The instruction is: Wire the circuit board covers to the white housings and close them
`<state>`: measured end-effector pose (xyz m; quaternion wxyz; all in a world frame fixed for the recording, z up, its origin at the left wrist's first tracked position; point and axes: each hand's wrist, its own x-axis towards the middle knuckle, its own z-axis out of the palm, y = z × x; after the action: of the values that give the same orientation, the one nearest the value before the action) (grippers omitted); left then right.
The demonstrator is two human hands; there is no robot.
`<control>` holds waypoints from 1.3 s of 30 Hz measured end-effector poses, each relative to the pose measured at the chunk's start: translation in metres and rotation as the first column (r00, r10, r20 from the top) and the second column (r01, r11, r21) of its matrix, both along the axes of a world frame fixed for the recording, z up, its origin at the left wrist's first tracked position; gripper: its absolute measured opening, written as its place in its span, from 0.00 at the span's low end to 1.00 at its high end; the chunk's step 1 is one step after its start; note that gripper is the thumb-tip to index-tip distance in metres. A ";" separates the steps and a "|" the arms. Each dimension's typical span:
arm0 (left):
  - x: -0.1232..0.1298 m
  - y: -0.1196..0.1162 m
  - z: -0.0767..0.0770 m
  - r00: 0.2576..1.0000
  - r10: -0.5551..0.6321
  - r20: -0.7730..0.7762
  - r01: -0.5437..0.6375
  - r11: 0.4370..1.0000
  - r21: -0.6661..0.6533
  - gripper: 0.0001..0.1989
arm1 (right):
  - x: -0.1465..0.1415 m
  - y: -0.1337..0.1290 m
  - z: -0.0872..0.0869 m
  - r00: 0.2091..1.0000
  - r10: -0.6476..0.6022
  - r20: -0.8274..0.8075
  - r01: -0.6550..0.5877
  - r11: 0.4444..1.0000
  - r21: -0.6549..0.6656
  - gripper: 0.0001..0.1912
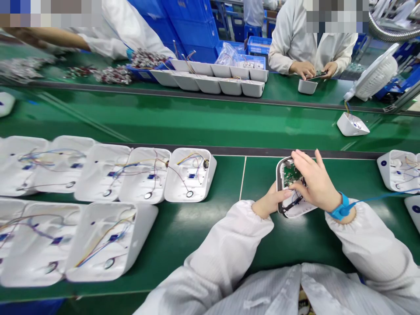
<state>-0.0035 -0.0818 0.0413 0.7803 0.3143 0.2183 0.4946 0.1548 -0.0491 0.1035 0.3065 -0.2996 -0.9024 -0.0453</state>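
A white plastic housing (297, 213) with a dark rim is tilted up off the bench in front of me. Inside it I see a green circuit board (290, 175) and a black cable. My left hand (269, 202) is closed around the housing's left side, thumb over the rim. Across its upper right part lies my right hand (316, 179), fingers extended over the edge and thumb bent inward near the left thumb. This hand hides much of the interior. A blue wrist strap (341, 209) with a cord circles my right wrist.
Open white housings with wires (211, 173) stand in two rows at left; others (383, 173) sit at right. Beyond a green belt (229, 120) holding a small white housing (352, 127), two co-workers (278, 48) work near stacked housings, a white fan (374, 76) and blue crates (200, 35).
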 end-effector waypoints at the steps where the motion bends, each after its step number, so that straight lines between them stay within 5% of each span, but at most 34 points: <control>1: 0.001 0.000 0.000 1.000 0.003 0.003 -0.003 1.000 -0.001 0.36 | 0.000 0.002 0.001 1.000 0.014 0.008 -0.014 1.000 -0.007 0.24; 5: -0.002 0.001 0.002 1.000 -0.003 -0.021 0.004 0.998 0.063 0.35 | 0.001 -0.001 0.003 0.997 -0.004 -0.082 0.002 1.000 -0.021 0.24; 8: -0.014 0.006 0.012 0.977 0.015 -0.215 0.038 0.969 0.242 0.25 | 0.011 -0.006 0.005 0.986 0.017 -0.166 -0.032 0.996 -0.085 0.29; 10: -0.025 0.008 0.026 0.912 0.085 -0.401 0.100 0.903 0.418 0.15 | 0.023 -0.008 0.007 0.953 0.005 -0.304 -0.063 0.981 -0.182 0.33; 12: -0.035 0.008 0.042 0.845 0.150 -0.513 0.208 0.792 0.574 0.11 | 0.036 -0.006 0.009 0.835 -0.107 -0.540 -0.085 0.944 -0.318 0.35; 15: -0.041 0.003 0.063 0.800 0.243 -0.549 0.337 0.575 0.745 0.18 | 0.048 0.002 0.011 0.686 -0.401 -0.607 -0.106 0.770 -0.629 0.33; 17: -0.039 0.000 0.067 0.749 0.355 -0.560 0.377 0.466 0.800 0.22 | 0.048 0.007 0.012 0.773 -0.484 -0.410 -0.070 0.577 -0.814 0.30; 19: -0.038 0.000 0.063 0.695 0.466 -0.547 0.381 0.406 0.831 0.21 | 0.044 0.009 0.013 0.859 -0.447 -0.250 -0.045 0.420 -0.906 0.26; 21: -0.041 0.006 0.053 0.644 0.574 -0.505 0.314 0.404 0.859 0.18 | 0.037 0.009 0.014 0.844 -0.462 -0.272 -0.104 0.357 -0.928 0.22; 25: -0.050 0.017 0.034 0.456 0.704 -0.544 0.056 0.588 0.807 0.19 | 0.023 -0.002 0.015 0.548 -0.681 -0.486 -0.149 0.493 -0.857 0.14; 27: -0.046 0.015 0.030 0.426 0.631 -0.648 0.104 0.678 0.728 0.27 | 0.016 -0.012 0.016 0.505 -0.696 -0.510 -0.121 0.528 -0.840 0.14; 30: -0.028 0.005 0.027 0.337 0.597 -0.728 0.219 0.702 0.678 0.59 | 0.011 -0.021 0.020 0.583 -0.647 -0.491 -0.148 0.510 -0.848 0.17; 32: -0.016 0.000 0.023 0.305 0.640 -0.705 0.185 0.686 0.703 0.63 | 0.013 -0.016 0.022 0.673 -0.573 -0.468 -0.148 0.515 -0.844 0.18; 35: -0.008 0.001 0.012 0.430 0.673 -0.603 0.150 0.605 0.782 0.56 | 0.019 0.008 0.019 0.851 -0.403 -0.338 0.005 0.649 -0.761 0.19; 37: -0.007 0.004 0.000 0.548 0.658 -0.516 0.123 0.547 0.828 0.54 | 0.020 0.025 0.010 0.964 -0.252 -0.090 0.148 0.781 -0.607 0.12; 39: -0.007 0.005 -0.014 0.646 0.613 -0.455 0.080 0.538 0.839 0.54 | 0.014 0.035 -0.001 0.965 -0.134 0.226 0.222 0.875 -0.430 0.09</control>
<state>-0.0110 -0.0763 0.0277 0.3056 0.7522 0.3032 0.4988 0.1692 -0.0143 0.1023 0.1359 -0.4387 -0.8816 0.1091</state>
